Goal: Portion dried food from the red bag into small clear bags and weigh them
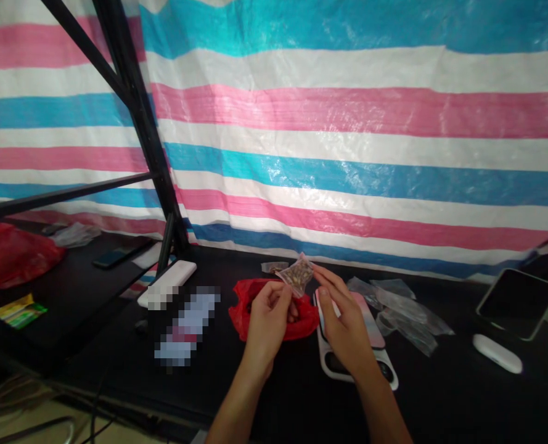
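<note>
A small clear plastic bag (298,276) of brownish pellet-like bits is held up above the table. My left hand (268,317) is closed, pinching the bag's lower left edge between thumb and fingers. At the bag's right edge are the fingertips of my right hand (345,317), its fingers stretched and its thumb apart. Below the bag and partly behind my left hand lies an open red plastic bag (243,314) with dark brownish contents. Under my right hand sits a white device with a pastel top (370,320), which looks like a small scale. Another small filled bag (274,267) lies behind.
Clear empty bags (403,308) lie to the right, near a dark-screened device (518,303) and a white oval case (497,353). A white box-like item (176,277) and a blurred packet (188,327) lie left. Beyond the black frame (137,117) is another red bag (17,256).
</note>
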`<state>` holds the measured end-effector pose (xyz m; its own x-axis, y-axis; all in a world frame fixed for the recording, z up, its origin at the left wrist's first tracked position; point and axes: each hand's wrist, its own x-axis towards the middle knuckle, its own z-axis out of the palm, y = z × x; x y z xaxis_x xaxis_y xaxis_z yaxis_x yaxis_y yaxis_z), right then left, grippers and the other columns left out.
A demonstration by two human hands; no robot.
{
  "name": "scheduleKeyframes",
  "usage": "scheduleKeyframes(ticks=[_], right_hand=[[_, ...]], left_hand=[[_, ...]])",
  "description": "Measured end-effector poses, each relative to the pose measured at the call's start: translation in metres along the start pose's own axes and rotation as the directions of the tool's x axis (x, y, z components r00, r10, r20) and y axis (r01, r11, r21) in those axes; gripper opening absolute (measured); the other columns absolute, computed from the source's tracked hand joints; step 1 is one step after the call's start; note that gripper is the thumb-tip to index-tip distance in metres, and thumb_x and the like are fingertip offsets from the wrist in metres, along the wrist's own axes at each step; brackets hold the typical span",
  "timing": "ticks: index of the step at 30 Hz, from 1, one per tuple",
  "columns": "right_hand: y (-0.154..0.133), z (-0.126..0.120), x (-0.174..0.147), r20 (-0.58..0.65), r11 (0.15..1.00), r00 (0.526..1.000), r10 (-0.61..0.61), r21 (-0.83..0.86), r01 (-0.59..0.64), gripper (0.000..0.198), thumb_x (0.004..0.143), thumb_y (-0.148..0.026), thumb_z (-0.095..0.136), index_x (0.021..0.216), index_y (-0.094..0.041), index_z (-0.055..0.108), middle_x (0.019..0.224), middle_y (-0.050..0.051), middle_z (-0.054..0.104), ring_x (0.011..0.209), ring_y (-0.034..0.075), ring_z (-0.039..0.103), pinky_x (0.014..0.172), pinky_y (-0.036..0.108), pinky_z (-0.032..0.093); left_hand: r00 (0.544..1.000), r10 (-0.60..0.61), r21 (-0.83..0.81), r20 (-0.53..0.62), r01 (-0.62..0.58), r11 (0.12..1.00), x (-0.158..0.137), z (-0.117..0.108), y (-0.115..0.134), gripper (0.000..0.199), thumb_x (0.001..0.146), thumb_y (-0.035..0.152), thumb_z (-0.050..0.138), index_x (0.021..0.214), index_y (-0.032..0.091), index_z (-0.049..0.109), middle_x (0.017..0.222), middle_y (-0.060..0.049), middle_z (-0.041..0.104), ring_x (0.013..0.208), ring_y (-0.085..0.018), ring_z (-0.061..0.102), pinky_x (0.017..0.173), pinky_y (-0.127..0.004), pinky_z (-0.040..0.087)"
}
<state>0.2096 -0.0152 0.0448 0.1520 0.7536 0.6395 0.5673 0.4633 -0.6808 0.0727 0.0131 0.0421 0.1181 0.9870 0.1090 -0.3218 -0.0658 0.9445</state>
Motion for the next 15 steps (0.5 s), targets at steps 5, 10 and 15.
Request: scheduleKeyframes(ticks=[5,10,15], right_hand=[[-0.007,-0.005,0.000,-0.165,0.989,0.985,-0.041,-0.146,0.017,0.024,0.097,-0.034,0.055,0.110,-0.025,0.073,0.126,0.011,0.064,0.120,0.026,0.060,0.102,0.046,0.048],[-0.014,-0.004,0.002,-0.072,0.987,0.997,-0.018,-0.162,0.006,0.013,0.093,-0.031,0.059,0.091,-0.024,0.070,0.093,0.005,0.069,0.091,0.022,0.063,0.084,0.039,0.050],[-0.011,-0.006,0.004,-0.013,0.976,1.000,0.014,-0.219,-0.016,0.016,0.093,-0.028,0.054,0.082,-0.024,0.066,0.085,0.003,0.067,0.081,0.021,0.060,0.076,0.036,0.046]], left_hand=[[0.991,0.119,0.079,0.061,-0.124,0.989,-0.005,0.007,0.005,0.027,0.088,0.044,0.065,0.086,0.018,0.062,0.073,0.000,0.065,0.065,-0.012,0.059,0.063,-0.023,0.046],[0.958,0.222,0.262,0.183,-0.265,0.928,-0.012,0.013,0.003,0.023,0.097,0.037,0.053,0.099,0.018,0.067,0.102,-0.007,0.071,0.096,-0.020,0.066,0.085,-0.028,0.050],[0.921,0.310,0.382,0.238,-0.382,0.842,-0.013,0.012,0.003,0.022,0.099,0.029,0.050,0.098,0.019,0.069,0.103,-0.007,0.070,0.093,-0.019,0.065,0.085,-0.029,0.048]])
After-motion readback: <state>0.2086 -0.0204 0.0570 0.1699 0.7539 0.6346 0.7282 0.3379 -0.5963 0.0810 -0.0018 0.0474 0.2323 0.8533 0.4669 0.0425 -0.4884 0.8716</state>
